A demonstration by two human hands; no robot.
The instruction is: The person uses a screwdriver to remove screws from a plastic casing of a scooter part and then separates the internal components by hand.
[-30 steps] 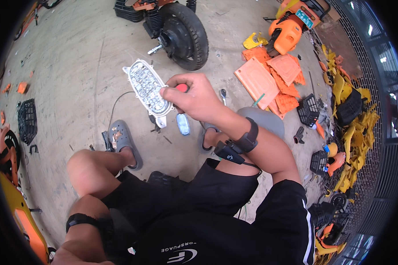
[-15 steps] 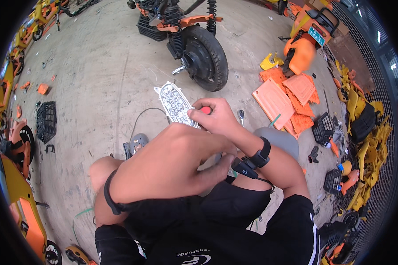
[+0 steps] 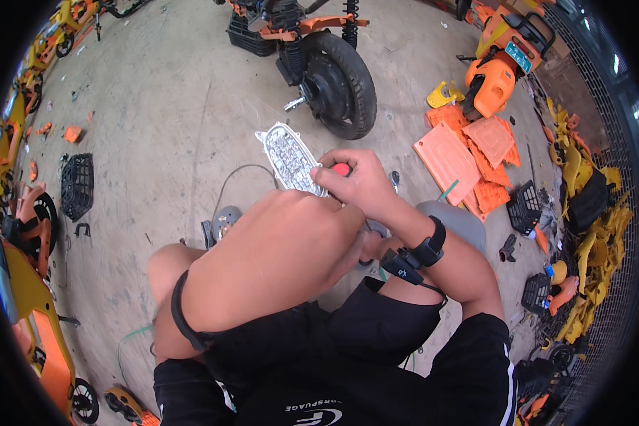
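A long lamp unit with a silvery, faceted inside and a pale rim with small tabs tilts up in front of me. My right hand is closed on its near right edge, thumb on the rim. A round red piece shows within the curl of that hand; what it belongs to is hidden. Crossing in front, the back of my left hand covers the lamp's near end. Its fingers curl below the right hand, and I cannot make out what they hold.
A partly stripped scooter with its rear wheel stands ahead. Orange panels lie to the right, near an orange scooter. Yellow body parts are heaped at the right wall. A black basket and a thin cable lie leftward.
My left hand has moved up toward the lamp, its fingers curling in from a spread pose by the right wrist. My right hand keeps hold of the lamp. The view has shifted slightly.
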